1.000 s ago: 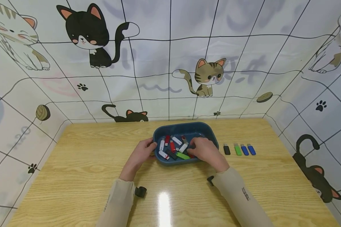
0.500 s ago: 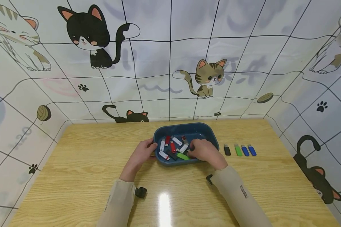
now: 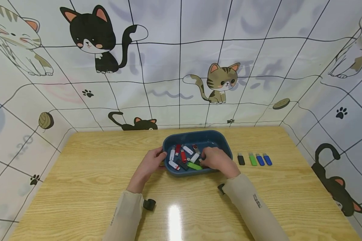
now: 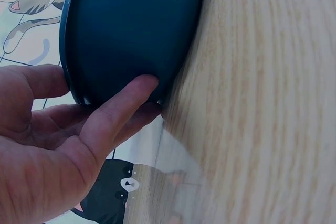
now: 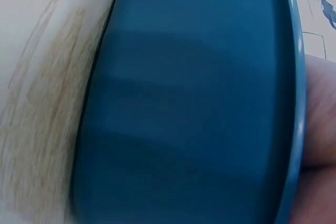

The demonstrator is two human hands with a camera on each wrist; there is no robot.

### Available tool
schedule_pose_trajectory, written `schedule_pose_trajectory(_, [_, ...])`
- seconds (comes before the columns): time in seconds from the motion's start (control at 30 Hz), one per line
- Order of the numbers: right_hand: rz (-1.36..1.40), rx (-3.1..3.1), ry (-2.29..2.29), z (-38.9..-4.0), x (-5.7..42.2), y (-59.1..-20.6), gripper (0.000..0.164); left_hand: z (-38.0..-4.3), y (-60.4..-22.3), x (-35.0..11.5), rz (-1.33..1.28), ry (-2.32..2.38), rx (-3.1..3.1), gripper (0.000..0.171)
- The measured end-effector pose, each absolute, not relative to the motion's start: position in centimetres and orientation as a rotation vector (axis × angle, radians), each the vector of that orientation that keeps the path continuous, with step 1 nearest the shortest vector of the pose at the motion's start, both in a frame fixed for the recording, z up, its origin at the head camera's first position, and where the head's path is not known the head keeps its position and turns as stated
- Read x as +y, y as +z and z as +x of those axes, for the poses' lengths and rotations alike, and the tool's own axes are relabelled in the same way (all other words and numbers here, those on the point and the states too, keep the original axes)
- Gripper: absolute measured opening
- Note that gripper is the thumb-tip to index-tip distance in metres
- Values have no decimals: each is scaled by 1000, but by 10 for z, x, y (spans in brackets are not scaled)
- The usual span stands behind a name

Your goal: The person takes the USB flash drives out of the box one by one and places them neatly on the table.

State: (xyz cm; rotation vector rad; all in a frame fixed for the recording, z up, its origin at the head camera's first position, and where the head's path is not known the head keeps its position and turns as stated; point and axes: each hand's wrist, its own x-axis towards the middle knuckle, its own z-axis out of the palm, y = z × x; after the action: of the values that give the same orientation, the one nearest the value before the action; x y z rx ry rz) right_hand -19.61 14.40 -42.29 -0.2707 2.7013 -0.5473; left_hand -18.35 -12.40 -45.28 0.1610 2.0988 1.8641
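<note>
On the desk (image 3: 87,187), to the right of the tub (image 3: 212,136), there lie in a row a black USB stick (image 3: 241,159), a green stick (image 3: 252,159) and two blue sticks (image 3: 259,159). The tub contains white sticks (image 3: 187,149), red sticks (image 3: 183,156) and a lime stick (image 3: 194,166), among others. The left hand (image 3: 151,160) grips its left end. The right hand (image 3: 218,161) is inside, covering part of the bottom; whether it pinches anything I cannot tell, since the tub's side blocks the right wrist view
</note>
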Motion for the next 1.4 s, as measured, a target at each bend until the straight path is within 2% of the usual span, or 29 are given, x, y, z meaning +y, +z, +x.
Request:
schedule_pose_trajectory(0.2, [-280,2718,-527,-197,142,-424,13,-184,-454,-123,150,1864,2107,45])
schedule_pose_trajectory(0.33, [-289,2746,-536,-198,141,-426,4,-183,-453,-122,142,1865,2112,45])
schedule_pose_trajectory(0.5, [-294,2744,-582,-197,140,-428,37,-183,-452,-122,148,1861,2113,46])
schedule_pose_trajectory(0.63, [-289,2739,-588,-198,140,-427,45,-183,-451,-123,146,1860,2108,46])
schedule_pose_trajectory(0.93, [-294,2754,-592,-198,140,-429,41,-183,-451,-123,157,1862,2090,47])
schedule_pose_trajectory(1.03, [-295,2782,-603,-198,140,-428,31,-183,-451,-123,152,1859,2092,47])
schedule_pose_trajectory(1.17, [-279,2860,-587,-196,142,-427,2,-182,-451,-123,134,1854,2105,47])
schedule_pose_trajectory(1.27, [-255,2903,-583,-194,144,-425,16,-182,-450,-122,128,1859,2104,46])
schedule_pose_trajectory(1.4, [-259,2928,-608,-190,147,-422,19,-183,-450,-122,131,1858,2106,46])
